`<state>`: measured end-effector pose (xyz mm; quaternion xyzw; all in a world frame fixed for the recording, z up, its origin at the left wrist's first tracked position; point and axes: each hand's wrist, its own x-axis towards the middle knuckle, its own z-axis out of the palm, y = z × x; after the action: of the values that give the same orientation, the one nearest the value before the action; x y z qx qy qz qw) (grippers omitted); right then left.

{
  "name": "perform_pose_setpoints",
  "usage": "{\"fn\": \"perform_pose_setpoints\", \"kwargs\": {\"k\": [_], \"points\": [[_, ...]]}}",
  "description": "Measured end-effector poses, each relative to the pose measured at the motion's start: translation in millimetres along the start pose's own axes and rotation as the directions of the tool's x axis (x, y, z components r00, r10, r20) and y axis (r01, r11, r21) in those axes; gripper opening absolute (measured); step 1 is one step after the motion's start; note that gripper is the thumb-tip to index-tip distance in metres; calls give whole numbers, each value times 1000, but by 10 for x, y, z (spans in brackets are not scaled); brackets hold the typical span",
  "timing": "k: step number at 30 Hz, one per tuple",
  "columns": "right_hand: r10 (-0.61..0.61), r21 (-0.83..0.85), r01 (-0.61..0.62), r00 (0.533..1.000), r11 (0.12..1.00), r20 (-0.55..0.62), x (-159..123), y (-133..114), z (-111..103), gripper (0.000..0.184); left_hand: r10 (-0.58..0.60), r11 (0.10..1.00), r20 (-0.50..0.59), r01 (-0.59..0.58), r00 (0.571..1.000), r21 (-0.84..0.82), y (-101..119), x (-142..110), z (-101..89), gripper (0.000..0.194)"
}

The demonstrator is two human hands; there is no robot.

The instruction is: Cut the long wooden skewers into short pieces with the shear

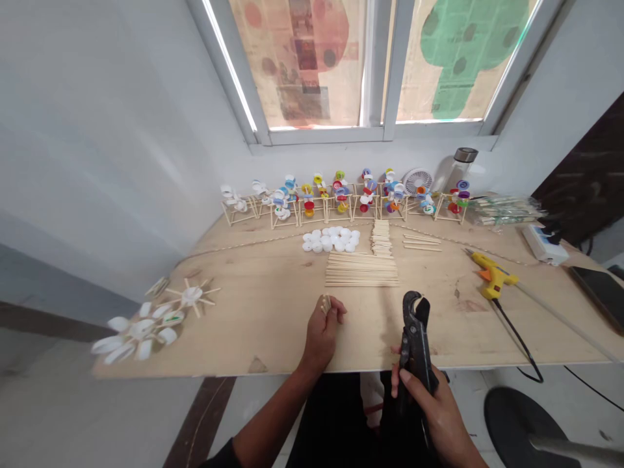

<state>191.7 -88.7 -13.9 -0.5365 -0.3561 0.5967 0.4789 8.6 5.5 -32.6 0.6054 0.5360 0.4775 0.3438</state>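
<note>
My left hand point(322, 331) is closed around a few short wooden stick pieces point(325, 303), their ends poking out above the fingers, and rests at the table's front part. Over the table edge, my right hand point(436, 406) grips a black pipe cutter point(416, 341), its curved jaw pointing up and away from me. Just beyond my left hand lies a row of long wooden sticks point(361, 270). Behind it sit a stack of short sticks point(381, 237), a cluster of white bottle caps point(331, 239) and several loose sticks point(422, 242).
A yellow glue gun point(493, 276) with its cord lies at right, near a white power strip point(545, 244) and a phone point(602, 296). Stick frames with colourful cap wheels point(338, 198) line the back. Two wheels, one with white caps point(141, 330), the other with bare spokes point(192, 297), lie left.
</note>
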Motion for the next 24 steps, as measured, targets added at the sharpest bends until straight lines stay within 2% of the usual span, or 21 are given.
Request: {"fn": "perform_pose_setpoints", "kwargs": {"k": [4, 7, 8, 10, 11, 13, 18, 24], "points": [[-27, -44, 28, 999, 999, 18, -2, 21, -20, 38, -13, 996, -7, 14, 1000, 93, -9, 50, -22, 18], [-33, -50, 34, 999, 998, 27, -2, 46, -34, 40, -34, 952, 84, 7, 996, 305, 32, 192, -75, 19], [-32, -46, 34, 999, 998, 25, -4, 52, -36, 41, -48, 902, 137, -16, 989, 431, 48, 257, -91, 20], [-34, -41, 35, 999, 999, 26, -11, 56, -39, 41, -100, 730, 254, -102, 962, 676, 74, 392, -110, 23], [-36, -40, 37, 999, 998, 28, -16, 55, -40, 41, -121, 678, 287, -132, 950, 723, 82, 454, -113, 24], [-38, -34, 39, 999, 999, 25, -29, 48, -41, 42, -150, 611, 345, -188, 927, 769, 93, 551, -106, 28], [-36, -52, 37, 999, 998, 19, -57, 42, -53, 42, -175, 526, 468, -319, 866, 788, 118, 632, -67, 30], [-25, -41, 26, 999, 999, 29, -59, 49, -50, 40, -207, 471, 517, -378, 830, 797, 129, 643, -40, 35]]}}
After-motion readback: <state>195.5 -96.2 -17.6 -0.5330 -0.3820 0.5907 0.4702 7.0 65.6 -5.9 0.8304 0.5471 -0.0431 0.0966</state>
